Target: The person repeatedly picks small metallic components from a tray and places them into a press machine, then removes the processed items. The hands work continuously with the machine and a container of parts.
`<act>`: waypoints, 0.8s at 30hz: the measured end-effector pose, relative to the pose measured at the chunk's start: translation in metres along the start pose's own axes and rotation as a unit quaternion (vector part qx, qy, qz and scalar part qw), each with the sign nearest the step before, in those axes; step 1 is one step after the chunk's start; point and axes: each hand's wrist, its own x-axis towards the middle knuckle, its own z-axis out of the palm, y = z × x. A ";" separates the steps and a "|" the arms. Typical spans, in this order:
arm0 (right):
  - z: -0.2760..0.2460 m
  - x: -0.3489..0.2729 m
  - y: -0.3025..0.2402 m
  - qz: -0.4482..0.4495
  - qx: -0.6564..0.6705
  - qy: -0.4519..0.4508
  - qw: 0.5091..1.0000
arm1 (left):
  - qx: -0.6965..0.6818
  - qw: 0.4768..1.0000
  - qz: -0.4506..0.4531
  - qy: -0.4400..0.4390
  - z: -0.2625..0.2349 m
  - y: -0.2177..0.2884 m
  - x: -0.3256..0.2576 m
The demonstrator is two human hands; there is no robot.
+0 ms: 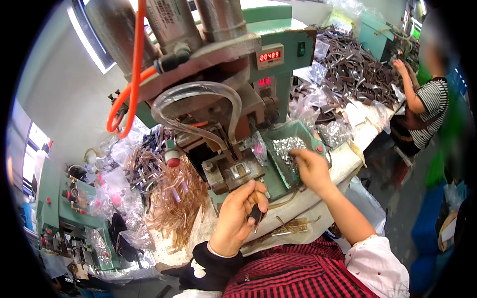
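My left hand is closed around a dark, narrow strap-like piece, just in front of the press die. Most of that piece is hidden by my fingers. On the die sits a small shiny metal part, below two clear tubes of the green press. My right hand reaches over a green tray at the press's right side. Its fingertips pinch together at the heap of small silver metal pieces; what lies between them is too small to make out.
Brown translucent strips pile up left of the press, near a red button. An orange hose loops at its upper left. Dark straps heap at the back right, where another person works. A second green machine stands left.
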 end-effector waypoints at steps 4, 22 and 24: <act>-0.009 0.024 0.016 0.032 0.036 0.121 0.992 | -0.022 1.000 0.008 0.000 0.001 -0.003 0.005; 0.012 -0.016 0.011 -0.150 -0.200 0.070 0.966 | 0.357 0.890 0.213 0.184 -0.076 -0.012 -0.071; 0.013 -0.013 0.014 -0.113 -0.142 0.074 0.981 | 0.368 0.789 0.360 0.334 -0.100 0.007 -0.081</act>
